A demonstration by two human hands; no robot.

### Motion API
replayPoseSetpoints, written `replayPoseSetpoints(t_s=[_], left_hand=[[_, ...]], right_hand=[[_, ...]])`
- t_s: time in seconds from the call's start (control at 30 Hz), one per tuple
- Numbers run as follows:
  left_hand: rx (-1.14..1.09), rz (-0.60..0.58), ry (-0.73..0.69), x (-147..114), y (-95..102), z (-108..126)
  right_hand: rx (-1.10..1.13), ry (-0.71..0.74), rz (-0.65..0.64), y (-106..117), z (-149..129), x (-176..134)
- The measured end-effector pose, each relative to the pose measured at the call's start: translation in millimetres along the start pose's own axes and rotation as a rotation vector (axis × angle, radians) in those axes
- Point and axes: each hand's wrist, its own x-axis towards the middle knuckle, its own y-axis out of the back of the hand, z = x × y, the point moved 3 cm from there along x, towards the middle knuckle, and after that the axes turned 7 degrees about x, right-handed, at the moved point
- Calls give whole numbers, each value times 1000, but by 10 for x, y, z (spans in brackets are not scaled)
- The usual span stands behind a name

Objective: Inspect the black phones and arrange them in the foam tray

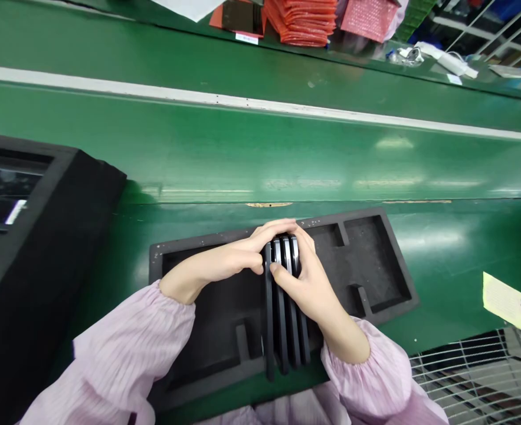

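Several slim black phone-like slabs (281, 330) with rounded corners and shiny edges stand on edge, side by side, in one stack. They lie across the middle of a black foam tray (211, 372), their near ends reaching over its front rim. Over the far end of the stack bends my left hand (238, 254), its thumb by the left-hand slab. My right hand (308, 283) wraps the right side, thumb laid across the upper edges. Both hands are closed around the stack; some fingertips are hidden behind it.
At left stands a tall black foam box (87, 218) with glossy dark items inside. Red bubble pouches (302, 20) and white cables (457, 64) lie on the far shelf. A yellow note (503, 300) sticks at right, above a wire rack (477, 378).
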Motion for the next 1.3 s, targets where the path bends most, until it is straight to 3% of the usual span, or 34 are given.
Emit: replayPoseSetpoints(t_s=[0.13,0.3,0.43,0.6,0.77,0.93,1.1,1.3], left_hand=[[15,2,0,-10,-4,23],[40,-2,12,-11,-14,29],[52,-2,15,-18,-14,46],[45,-6,8,-22,-3,52],[40,-14,-14,-25,3,53],[45,-26,-32,-54,16,124],[76,-86,-38,-90,55,251],[199,-89,-73,-172,39,292]], right_hand=[[-4,1,8,14,-51,39],[-21,4,-101,14,-30,10],[11,4,-20,50,2,14],[-6,32,-194,89,-12,-19],[-34,-16,-189,119,-9,-59],[46,0,-299,151,16,-82],[77,21,-272,180,0,-110],[208,41,-326,204,140,-119]])
